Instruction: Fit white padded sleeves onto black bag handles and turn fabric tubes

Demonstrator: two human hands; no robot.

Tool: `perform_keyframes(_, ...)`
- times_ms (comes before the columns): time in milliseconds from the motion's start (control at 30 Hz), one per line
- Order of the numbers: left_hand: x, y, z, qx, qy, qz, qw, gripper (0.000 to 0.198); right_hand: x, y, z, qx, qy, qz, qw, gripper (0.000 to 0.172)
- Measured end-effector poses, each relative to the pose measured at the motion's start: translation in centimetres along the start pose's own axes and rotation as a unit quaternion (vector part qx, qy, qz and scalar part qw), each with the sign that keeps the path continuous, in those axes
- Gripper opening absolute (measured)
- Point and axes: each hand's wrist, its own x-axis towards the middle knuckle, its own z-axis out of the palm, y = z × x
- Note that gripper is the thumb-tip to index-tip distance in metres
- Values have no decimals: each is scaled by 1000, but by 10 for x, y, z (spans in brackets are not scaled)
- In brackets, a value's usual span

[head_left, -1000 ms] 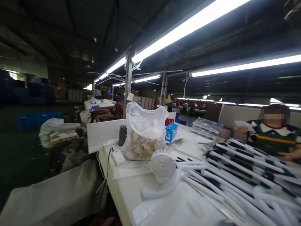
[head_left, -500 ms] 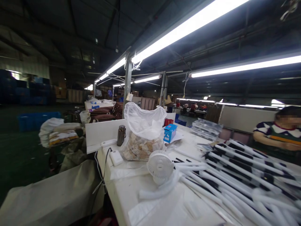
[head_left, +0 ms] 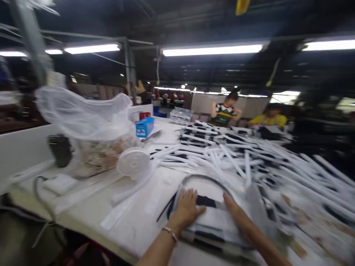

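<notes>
Fingers (head_left: pixel 190 195) spread, the left hand (head_left: pixel 188 209) presses palm-down and open on a flat clear-wrapped white-and-black packet (head_left: pixel 215 221), which lies on the white table (head_left: pixel 138 221) just right of the small round white fan (head_left: pixel 133 162) and nearer than it. The right hand (head_left: pixel 235 211) rests on the same packet, fingers stretched out, clasping nothing. Long white-and-black rods (head_left: pixel 222 147) spread right of the fan; a filmy clear plastic bag (head_left: pixel 83 118) stands at the fan's left.

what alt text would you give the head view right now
The person's left hand and right hand lie flat on a stack of black-and-white packets at the near edge of a white table. A small white fan and a filled clear plastic bag stand to the left.
</notes>
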Motion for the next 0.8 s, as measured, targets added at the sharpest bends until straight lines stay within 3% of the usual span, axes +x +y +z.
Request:
perform_keyframes(67,8,-4,2,-5,-4,12,1000,69,-10,0,-21,11,6,39,999,79)
perform_keyframes(133,13,-7,4,-6,-9,18,1000,68,-23,-2,-29,-60,-3,3,998,79)
perform_keyframes(267,10,-7,5,-1,-6,13,1000,67,-57,8,-12,-275,-81,-119,951,70)
perform_keyframes(400,8,-4,7,-10,8,6,1000,66,-79,24,5,-373,-62,-162,912,66)
perform_keyframes(533,15,-7,-1,-41,12,-12,999,66,-73,13,-3,-345,-103,-101,927,68)
perform_keyframes(667,19,-19,-31,-78,8,-30,997,63,-55,-12,-21,-226,-147,-8,963,72)
perform_keyframes(800,2,-27,-52,-93,17,-9,995,64,-44,-23,-22,-250,-97,-90,959,70)
